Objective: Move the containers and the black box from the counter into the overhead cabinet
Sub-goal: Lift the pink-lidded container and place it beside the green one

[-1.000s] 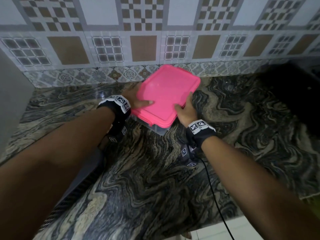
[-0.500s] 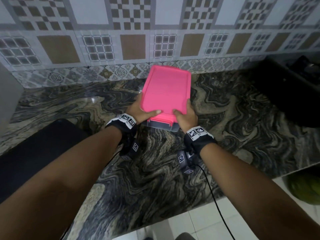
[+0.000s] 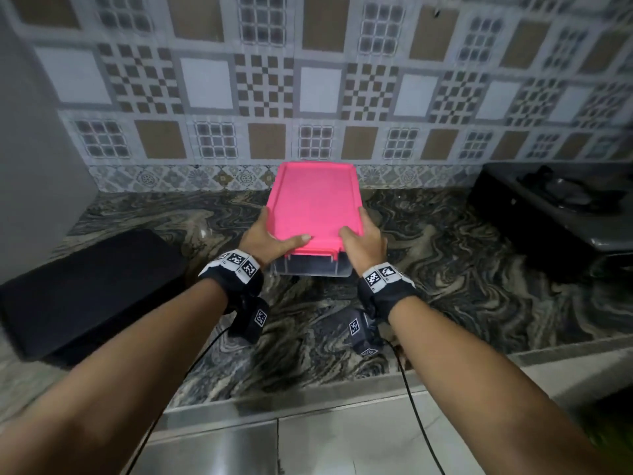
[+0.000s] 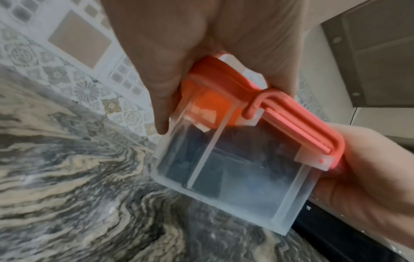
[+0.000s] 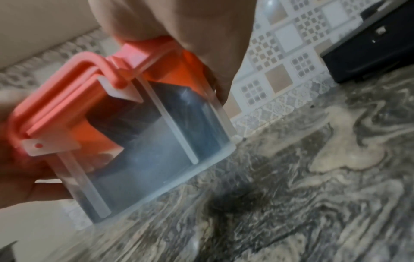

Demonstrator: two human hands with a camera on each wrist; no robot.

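I have the pink-lidded container [image 3: 313, 214] gripped at its near corners, left hand [image 3: 265, 240] and right hand [image 3: 363, 240] each with thumb on the lid and fingers down the clear wall, lifted off the marbled surface [image 3: 462, 269]; next I'd raise it level toward the overhead cabinet, while the black box [image 3: 89, 289] waits at left

Patterned tile wall [image 3: 318, 90], marbled counter [image 3: 462, 286]

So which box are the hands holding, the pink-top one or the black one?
The container with the pink lid: the left hand and right hand grip its near corners. The black box sits untouched on the counter, off to the left.
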